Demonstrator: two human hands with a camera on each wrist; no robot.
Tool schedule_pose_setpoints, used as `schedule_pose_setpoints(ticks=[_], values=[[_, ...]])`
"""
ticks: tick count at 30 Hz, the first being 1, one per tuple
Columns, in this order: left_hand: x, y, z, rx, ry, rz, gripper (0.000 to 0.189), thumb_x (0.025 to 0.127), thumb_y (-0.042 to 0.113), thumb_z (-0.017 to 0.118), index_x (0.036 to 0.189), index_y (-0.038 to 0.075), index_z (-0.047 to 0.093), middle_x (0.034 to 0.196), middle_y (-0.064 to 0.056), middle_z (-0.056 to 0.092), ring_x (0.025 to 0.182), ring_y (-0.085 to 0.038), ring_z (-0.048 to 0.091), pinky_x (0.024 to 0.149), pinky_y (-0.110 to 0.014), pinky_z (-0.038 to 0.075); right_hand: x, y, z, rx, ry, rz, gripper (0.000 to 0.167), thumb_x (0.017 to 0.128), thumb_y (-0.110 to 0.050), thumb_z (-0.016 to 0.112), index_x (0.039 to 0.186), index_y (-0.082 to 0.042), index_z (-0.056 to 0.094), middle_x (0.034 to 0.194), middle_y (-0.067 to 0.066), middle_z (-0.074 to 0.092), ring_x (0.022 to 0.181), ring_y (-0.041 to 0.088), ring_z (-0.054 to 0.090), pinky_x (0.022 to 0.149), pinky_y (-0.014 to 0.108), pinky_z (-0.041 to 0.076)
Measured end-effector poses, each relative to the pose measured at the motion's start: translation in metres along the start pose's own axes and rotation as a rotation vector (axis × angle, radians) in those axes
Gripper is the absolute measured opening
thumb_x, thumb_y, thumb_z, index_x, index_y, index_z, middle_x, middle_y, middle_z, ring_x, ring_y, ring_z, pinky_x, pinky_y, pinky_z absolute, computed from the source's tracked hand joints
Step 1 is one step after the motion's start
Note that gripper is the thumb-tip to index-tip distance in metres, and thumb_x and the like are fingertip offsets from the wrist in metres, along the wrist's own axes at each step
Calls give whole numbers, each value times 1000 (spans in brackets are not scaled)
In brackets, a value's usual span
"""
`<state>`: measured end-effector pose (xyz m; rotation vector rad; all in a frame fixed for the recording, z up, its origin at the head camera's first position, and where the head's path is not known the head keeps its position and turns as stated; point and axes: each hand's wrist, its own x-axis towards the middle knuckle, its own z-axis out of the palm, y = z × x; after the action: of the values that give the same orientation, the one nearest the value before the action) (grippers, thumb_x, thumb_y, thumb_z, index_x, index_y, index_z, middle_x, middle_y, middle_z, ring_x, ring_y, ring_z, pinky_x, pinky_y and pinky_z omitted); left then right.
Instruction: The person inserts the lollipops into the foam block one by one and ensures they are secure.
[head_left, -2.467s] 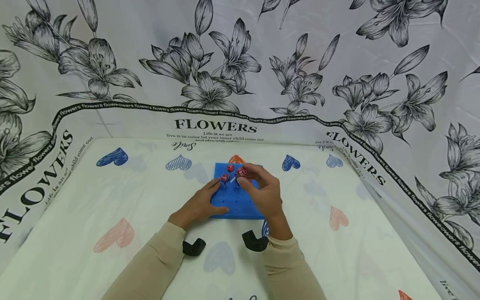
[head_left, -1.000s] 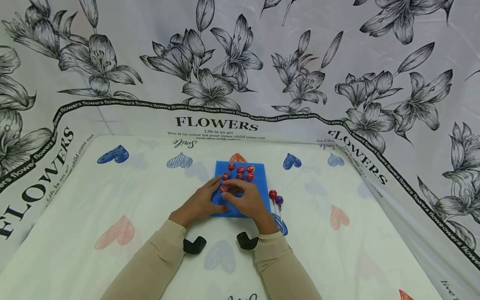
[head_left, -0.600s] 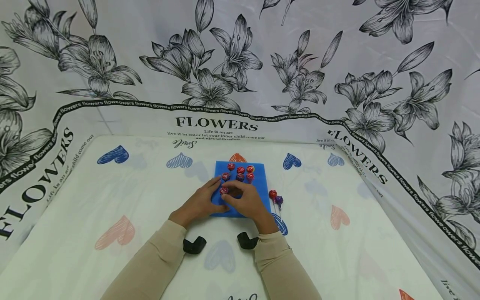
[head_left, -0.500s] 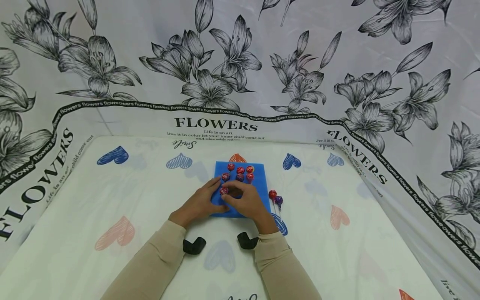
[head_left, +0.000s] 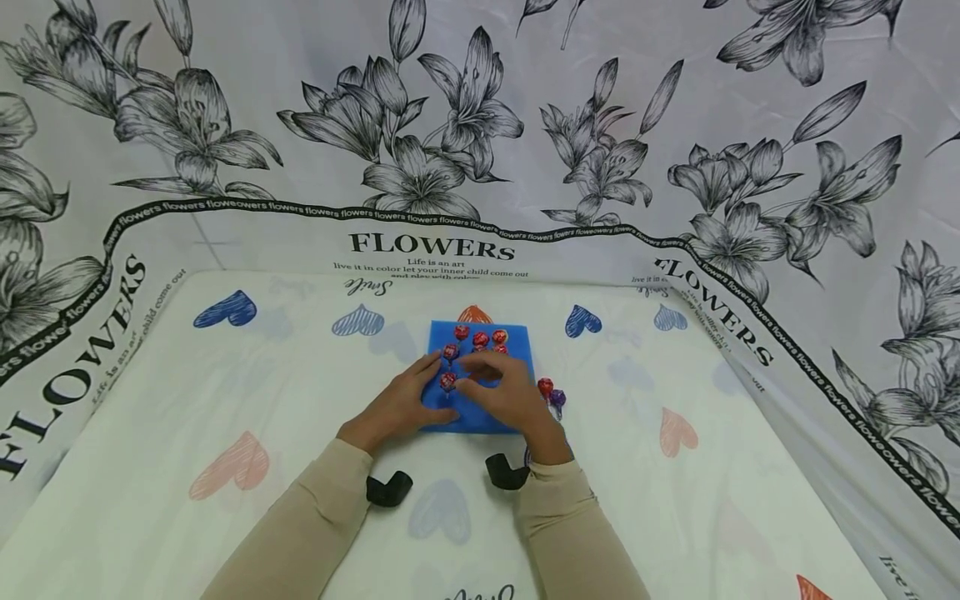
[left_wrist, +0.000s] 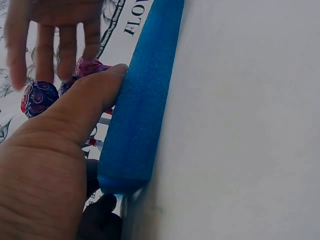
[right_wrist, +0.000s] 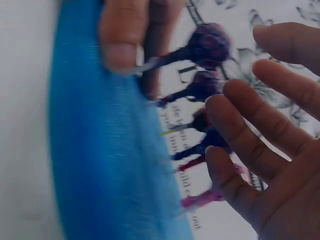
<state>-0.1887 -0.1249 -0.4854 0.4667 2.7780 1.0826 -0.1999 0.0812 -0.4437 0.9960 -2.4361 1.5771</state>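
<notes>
A blue foam block (head_left: 480, 417) lies on the table with several wrapped lollipops standing in it. My left hand (head_left: 397, 408) rests at its left side, thumb laid across the top, as the left wrist view's thumb (left_wrist: 90, 95) also shows. Right of the front-left lollipop (head_left: 447, 381) is my right hand (head_left: 510, 396), thumb and forefinger apart. In the right wrist view its spread fingers (right_wrist: 250, 135) hold nothing. There, the closest lollipop (right_wrist: 210, 45) stands with its stick beside my left thumb (right_wrist: 120, 45). My right hand hides part of the block in the head view.
A red lollipop (head_left: 545, 386) and a purple lollipop (head_left: 557, 398) lie on the table just right of the block. A white heart-print cloth (head_left: 300, 417) covers the table. Behind hangs a flower-print curtain (head_left: 600, 258).
My right hand pushed a lollipop into the front-left of the block, then let go and drew back to the right. More lollipops stand in the block than show earliest. The left hand stays.
</notes>
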Motion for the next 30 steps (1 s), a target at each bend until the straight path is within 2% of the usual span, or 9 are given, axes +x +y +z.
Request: schedule_pose_setpoints(ticks=[1, 5, 8, 11, 17, 21, 24, 27, 30], values=[[0, 0, 0, -1, -4, -6, 100, 78, 53, 76, 150, 2, 29, 159, -5, 19, 142, -33, 19, 110, -50, 24, 0, -3, -4, -11, 10, 10, 28, 86, -4, 73, 112, 3, 68, 107, 20, 67, 90, 29, 66, 82, 51, 52], [1, 1, 0, -7, -16, -34, 100, 78, 52, 76, 151, 3, 29, 159, -5, 18, 143, -32, 18, 111, -50, 23, -3, -40, -24, -61, 49, 26, 26, 86, -1, 72, 111, 6, 67, 106, 21, 67, 92, 34, 65, 84, 51, 51], [1, 1, 0, -10, -24, -46, 100, 78, 51, 76, 151, 4, 28, 159, -5, 17, 143, -32, 18, 111, -50, 23, -6, -69, -40, -61, 74, -33, 26, 85, 5, 70, 110, 11, 65, 104, 24, 66, 93, 38, 63, 84, 52, 50], [2, 1, 0, -4, -24, -48, 101, 77, 52, 77, 152, 4, 28, 159, -4, 17, 143, -31, 17, 111, -49, 23, -9, -79, -54, -42, 105, -99, 28, 83, 11, 68, 111, 12, 64, 104, 25, 64, 95, 40, 61, 84, 56, 49], [3, -2, 1, 15, -31, -33, 101, 78, 52, 76, 152, 4, 27, 160, -2, 15, 143, -30, 16, 111, -48, 24, -18, -97, -77, -65, 185, -179, 33, 78, 18, 67, 110, 14, 62, 106, 27, 63, 96, 39, 59, 87, 45, 50], [6, -3, 0, 11, -29, -28, 100, 78, 53, 75, 152, 5, 27, 160, -1, 15, 143, -29, 16, 111, -48, 23, -26, -99, -94, -70, 290, -237, 34, 76, 21, 65, 110, 17, 60, 105, 28, 62, 96, 37, 60, 87, 39, 50], [6, -4, 0, 12, -27, -26, 100, 78, 54, 75, 152, 5, 27, 160, -2, 15, 143, -30, 16, 111, -48, 24, -32, -90, -107, -19, 363, -259, 34, 76, 24, 61, 110, 19, 59, 105, 31, 61, 97, 34, 60, 86, 38, 49], [6, -4, 1, 13, -32, -34, 101, 78, 55, 74, 152, 6, 27, 160, -2, 15, 143, -30, 16, 110, -49, 24, -40, -73, -118, 13, 418, -216, 36, 78, 24, 61, 113, 18, 60, 108, 32, 60, 98, 34, 60, 85, 35, 50], [6, -5, 2, 9, -36, -38, 102, 78, 56, 74, 153, 6, 26, 160, -2, 15, 143, -30, 17, 110, -49, 24, -48, -57, -127, 20, 456, -113, 37, 81, 17, 65, 117, 12, 62, 113, 27, 61, 99, 33, 61, 87, 32, 50]])
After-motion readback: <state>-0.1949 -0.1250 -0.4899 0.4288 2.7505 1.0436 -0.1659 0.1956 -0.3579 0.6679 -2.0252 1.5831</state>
